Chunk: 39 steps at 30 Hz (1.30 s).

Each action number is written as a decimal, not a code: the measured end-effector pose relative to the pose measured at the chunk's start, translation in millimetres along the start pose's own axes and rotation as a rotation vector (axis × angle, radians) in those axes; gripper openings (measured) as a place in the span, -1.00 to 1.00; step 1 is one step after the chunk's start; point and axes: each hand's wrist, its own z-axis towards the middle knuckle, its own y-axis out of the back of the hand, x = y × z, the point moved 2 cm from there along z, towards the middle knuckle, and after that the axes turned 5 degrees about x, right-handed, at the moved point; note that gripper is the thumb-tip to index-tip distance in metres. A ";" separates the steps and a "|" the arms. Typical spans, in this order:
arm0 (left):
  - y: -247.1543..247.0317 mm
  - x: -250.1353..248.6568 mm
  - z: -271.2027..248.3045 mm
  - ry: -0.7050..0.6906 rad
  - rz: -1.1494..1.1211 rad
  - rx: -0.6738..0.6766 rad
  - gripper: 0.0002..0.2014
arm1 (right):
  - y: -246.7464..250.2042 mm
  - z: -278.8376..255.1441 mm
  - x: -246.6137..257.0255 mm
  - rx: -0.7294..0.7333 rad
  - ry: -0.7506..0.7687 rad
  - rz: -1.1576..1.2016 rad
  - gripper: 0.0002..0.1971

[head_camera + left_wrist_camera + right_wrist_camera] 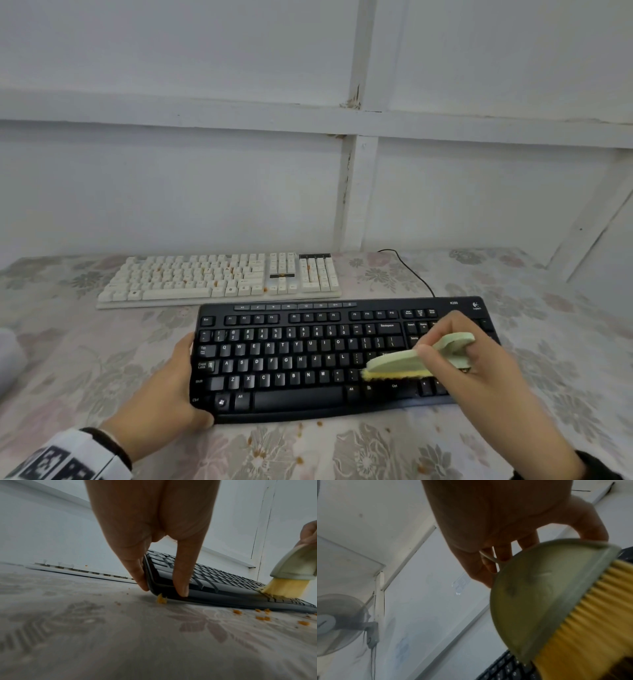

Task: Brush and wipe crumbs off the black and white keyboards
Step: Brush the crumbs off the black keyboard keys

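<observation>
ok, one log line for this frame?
left hand steadies black keyboard | right hand holds brush, bristles on keys | white keyboard crumbed

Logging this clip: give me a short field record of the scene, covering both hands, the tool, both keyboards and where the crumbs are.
left hand: grips the left end of the black keyboard, thumb on its front edge
right hand: holds a pale green brush
brush bristles: yellow, on the keys at the lower right of the main block
white keyboard: behind the black one, untouched, orange crumbs among its keys
crumbs: scattered on the floral tablecloth in front of the black keyboard
cable: black, runs behind the black keyboard
</observation>
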 end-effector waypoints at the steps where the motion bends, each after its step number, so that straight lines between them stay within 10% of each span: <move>1: -0.1 0.5 0.0 0.002 0.002 0.003 0.00 | -0.3 -0.8 0.0 0.013 0.004 0.014 -0.90; 32: 1.1 14.5 9.8 -0.039 0.116 -0.040 -0.05 | 91.2 -1.0 -50.1 -0.220 -0.041 -0.020 -0.85; 35: 1.2 10.4 8.0 -0.040 0.112 -0.038 -0.06 | 90.9 -4.5 -54.0 -0.213 -0.080 0.014 -0.31; 39: 0.4 1.5 2.9 -0.034 0.060 -0.021 -0.06 | 104.8 -5.8 -72.0 -0.283 -0.108 -0.062 -0.87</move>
